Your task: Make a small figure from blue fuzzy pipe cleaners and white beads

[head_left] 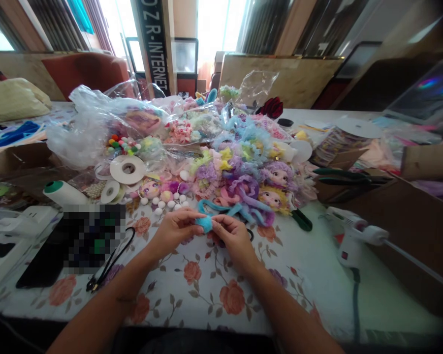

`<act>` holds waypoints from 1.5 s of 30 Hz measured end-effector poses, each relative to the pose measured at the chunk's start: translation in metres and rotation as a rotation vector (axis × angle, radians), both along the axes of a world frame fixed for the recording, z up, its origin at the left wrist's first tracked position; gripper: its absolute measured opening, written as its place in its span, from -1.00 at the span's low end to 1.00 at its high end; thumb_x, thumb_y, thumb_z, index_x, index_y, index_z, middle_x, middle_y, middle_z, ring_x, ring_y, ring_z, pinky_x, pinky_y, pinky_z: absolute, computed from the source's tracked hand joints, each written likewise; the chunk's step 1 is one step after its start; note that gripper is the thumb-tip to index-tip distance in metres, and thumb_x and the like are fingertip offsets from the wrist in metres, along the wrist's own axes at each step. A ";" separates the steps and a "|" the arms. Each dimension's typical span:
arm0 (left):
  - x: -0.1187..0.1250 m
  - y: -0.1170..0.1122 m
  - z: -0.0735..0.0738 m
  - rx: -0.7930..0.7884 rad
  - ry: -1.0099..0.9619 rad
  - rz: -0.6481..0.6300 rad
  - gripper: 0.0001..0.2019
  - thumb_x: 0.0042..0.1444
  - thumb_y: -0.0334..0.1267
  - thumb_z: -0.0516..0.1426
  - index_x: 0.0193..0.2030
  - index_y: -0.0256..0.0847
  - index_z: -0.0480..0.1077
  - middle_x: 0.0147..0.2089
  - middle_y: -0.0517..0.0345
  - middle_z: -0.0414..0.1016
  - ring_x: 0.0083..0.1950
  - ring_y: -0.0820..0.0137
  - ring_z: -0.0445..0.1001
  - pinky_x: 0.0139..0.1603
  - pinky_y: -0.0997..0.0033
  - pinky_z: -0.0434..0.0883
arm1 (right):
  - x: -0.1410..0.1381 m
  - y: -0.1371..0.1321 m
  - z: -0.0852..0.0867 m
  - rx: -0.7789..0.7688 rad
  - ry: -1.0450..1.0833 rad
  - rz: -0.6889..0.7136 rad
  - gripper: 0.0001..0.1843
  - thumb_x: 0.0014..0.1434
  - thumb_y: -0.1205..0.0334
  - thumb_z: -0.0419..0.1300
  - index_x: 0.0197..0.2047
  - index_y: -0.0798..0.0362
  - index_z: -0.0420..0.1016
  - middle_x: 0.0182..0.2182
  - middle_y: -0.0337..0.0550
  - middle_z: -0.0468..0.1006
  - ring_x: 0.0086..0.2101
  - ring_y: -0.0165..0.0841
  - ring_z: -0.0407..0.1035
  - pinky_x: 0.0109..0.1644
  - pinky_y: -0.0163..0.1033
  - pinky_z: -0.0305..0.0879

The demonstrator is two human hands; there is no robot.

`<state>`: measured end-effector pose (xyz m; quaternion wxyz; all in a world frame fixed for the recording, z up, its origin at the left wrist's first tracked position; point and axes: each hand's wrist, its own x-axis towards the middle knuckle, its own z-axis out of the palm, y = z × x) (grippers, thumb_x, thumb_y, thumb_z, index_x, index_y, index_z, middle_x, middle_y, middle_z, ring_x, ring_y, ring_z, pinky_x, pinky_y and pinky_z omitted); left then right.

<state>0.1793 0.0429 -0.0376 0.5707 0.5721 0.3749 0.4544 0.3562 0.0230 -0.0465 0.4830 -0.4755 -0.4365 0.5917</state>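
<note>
Between both hands is a small fuzzy light-blue piece (pixel 204 224), perhaps a bent pipe cleaner. My left hand (pixel 177 227) pinches it from the left, thumb and fingertips closed on it. From the right, my right hand (pixel 233 235) grips it with thumb and forefinger. Just beyond the fingers lie fluffy blue and purple strips (pixel 256 209). A doll head with yellow hair (pixel 273 197) and another with purple hair (pixel 278 174) sit behind on the right. White beads (pixel 162 202) lie beyond my left hand.
A white glue gun (pixel 354 233) with a cord lies right, beside a cardboard box (pixel 409 236). Green-handled scissors (pixel 301 220) rest near the heap. On the left are a phone (pixel 46 255), a black cable (pixel 112 258), ribbon spools (pixel 127 169) and a thread cone (pixel 64 193).
</note>
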 end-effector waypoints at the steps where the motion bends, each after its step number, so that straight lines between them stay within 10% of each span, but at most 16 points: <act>1: -0.002 0.000 0.000 -0.017 -0.016 -0.018 -0.69 -0.09 -0.17 0.39 -0.18 -0.23 0.63 -0.21 0.02 0.49 -0.34 0.39 0.53 -0.40 0.42 0.54 | 0.000 0.000 0.001 -0.006 0.009 0.007 -0.65 -0.02 -0.08 0.39 -0.36 0.04 0.59 -0.63 -0.27 0.48 -0.62 -0.46 0.20 -0.53 -0.32 0.12; 13: 0.003 -0.006 -0.011 0.032 -0.020 0.057 -0.79 -0.13 -0.13 0.41 -0.39 -0.21 0.65 -0.43 0.15 0.46 -0.52 0.47 0.47 -0.51 0.46 0.51 | -0.001 0.000 -0.005 -0.014 0.052 0.051 -0.64 -0.10 -0.10 0.44 -0.46 0.05 0.63 -0.65 -0.23 0.50 -0.59 -0.43 0.28 -0.49 -0.30 0.24; 21: -0.003 -0.001 -0.006 -0.042 -0.027 0.112 -0.62 0.19 0.00 0.17 -0.03 -0.23 0.57 -0.17 -0.02 0.57 -0.31 0.40 0.53 -0.35 0.42 0.53 | 0.002 0.004 -0.006 -0.032 0.099 -0.006 -0.68 -0.01 -0.04 0.40 -0.47 0.06 0.54 -0.61 -0.26 0.49 -0.59 -0.47 0.25 -0.51 -0.35 0.20; 45: 0.006 -0.007 -0.011 -0.035 0.002 0.072 -0.77 -0.05 -0.12 0.37 -0.34 -0.25 0.62 -0.41 0.13 0.50 -0.45 0.45 0.45 -0.42 0.46 0.43 | 0.004 0.004 -0.004 -0.035 0.014 0.147 -0.62 -0.01 -0.09 0.39 -0.50 0.09 0.57 -0.64 -0.24 0.50 -0.60 -0.49 0.28 -0.51 -0.37 0.15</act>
